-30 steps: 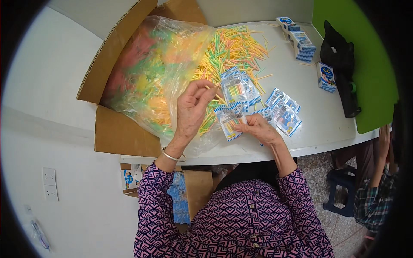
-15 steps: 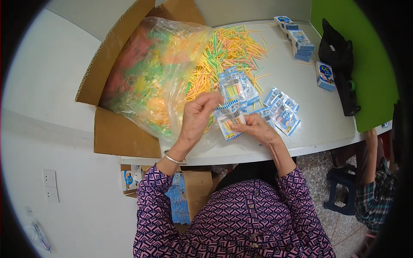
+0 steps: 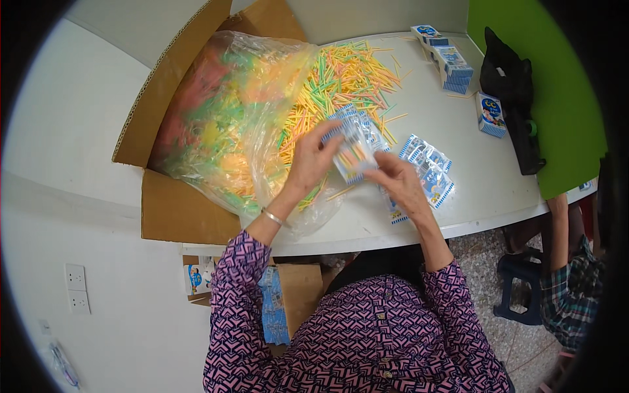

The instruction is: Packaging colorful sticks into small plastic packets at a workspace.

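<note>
Both of my hands are on a small clear packet [image 3: 354, 159] with blue-striped ends, slightly blurred, with thin coloured sticks showing inside. My left hand [image 3: 311, 160], with a bangle at the wrist, has its curled fingers at the packet's upper left edge. Between thumb and fingertips, my right hand [image 3: 400, 185] grips the lower right edge. Just behind the held packet, a pile of similar packets [image 3: 372, 129] lies partly hidden. More packets [image 3: 429, 169] lie overlapping to the right of my right hand. Loose pastel sticks [image 3: 354, 72] are heaped beyond my hands.
At left, an open cardboard box [image 3: 190, 206] lies tipped, its clear plastic bag [image 3: 246, 118] spilling sticks onto the white table [image 3: 432, 98]. Small boxes [image 3: 453, 65] are stacked far right, near a black object [image 3: 508, 78] and a green panel [image 3: 570, 111]. Another person's arm [image 3: 559, 232] shows at right.
My hands have moved forward with the packet, away from my body and over the packet pile. The left hand has shifted its fingers along the packet's edge.
</note>
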Available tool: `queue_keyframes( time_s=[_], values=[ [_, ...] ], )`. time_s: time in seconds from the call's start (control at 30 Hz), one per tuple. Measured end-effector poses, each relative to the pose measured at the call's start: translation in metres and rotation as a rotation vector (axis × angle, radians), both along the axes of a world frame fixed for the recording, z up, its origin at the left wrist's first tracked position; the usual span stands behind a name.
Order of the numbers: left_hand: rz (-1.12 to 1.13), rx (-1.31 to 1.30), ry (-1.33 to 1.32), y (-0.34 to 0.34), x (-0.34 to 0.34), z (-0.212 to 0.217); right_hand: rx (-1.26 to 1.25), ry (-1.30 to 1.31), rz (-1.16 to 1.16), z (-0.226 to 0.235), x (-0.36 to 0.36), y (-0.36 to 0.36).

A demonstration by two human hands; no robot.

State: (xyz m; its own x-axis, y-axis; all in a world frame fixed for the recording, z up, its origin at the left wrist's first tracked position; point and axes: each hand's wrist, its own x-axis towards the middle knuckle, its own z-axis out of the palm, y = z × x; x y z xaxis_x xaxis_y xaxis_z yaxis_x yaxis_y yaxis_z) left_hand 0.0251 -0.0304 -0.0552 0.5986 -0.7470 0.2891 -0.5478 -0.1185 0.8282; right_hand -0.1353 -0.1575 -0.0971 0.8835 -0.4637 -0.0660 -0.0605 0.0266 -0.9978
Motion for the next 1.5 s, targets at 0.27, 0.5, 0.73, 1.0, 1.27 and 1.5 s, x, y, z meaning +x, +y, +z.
queue_keyframes(
  time_s=[0.27,0.5,0.73,1.0,1.27,1.5],
  values=[
    [0.109,0.099,-0.353,-0.04,0.04,-0.04,-1.261,0.143,-0.336,-0.008,-0.033,-0.011],
    [0.215,0.05,-0.735,-0.049,0.019,-0.034,-1.244,0.1,-0.332,-0.027,-0.031,-0.015],
    [-0.28,0.025,-0.418,-0.029,-0.052,-0.006,-1.009,-0.189,-0.186,-0.017,-0.034,-0.016],
    [-0.286,0.047,-0.336,-0.015,-0.058,-0.002,-0.405,-0.29,-0.188,-0.001,-0.03,-0.007],
    [-0.135,0.109,0.058,0.008,-0.044,0.0,-0.228,-0.072,0.015,0.009,-0.034,-0.005],
    [-0.207,0.18,-0.239,0.015,-0.052,0.015,-0.249,-0.095,0.056,0.013,-0.029,0.002]
  ],
)
